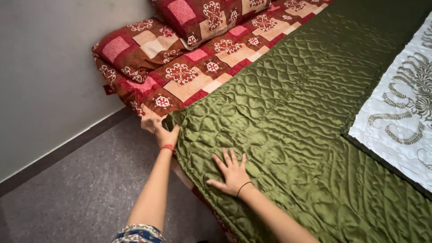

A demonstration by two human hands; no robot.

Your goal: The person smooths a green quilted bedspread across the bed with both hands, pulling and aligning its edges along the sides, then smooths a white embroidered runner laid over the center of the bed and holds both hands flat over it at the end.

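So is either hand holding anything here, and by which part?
The left hand grips the green quilt at its corner by the bed's edge. The right hand only lies flat on the quilt, fingers spread, holding nothing.

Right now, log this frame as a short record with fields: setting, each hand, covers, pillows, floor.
setting: bed beside a grey wall
left hand: left hand grips the corner of the green quilt at the bed's edge; red band on the wrist
right hand: right hand lies flat on the green quilt, fingers spread; black band on the wrist
covers: red patterned sheet under the quilt; white cover with grey embroidery on top at right
pillows: two pillows in matching red pattern
floor: floor grey
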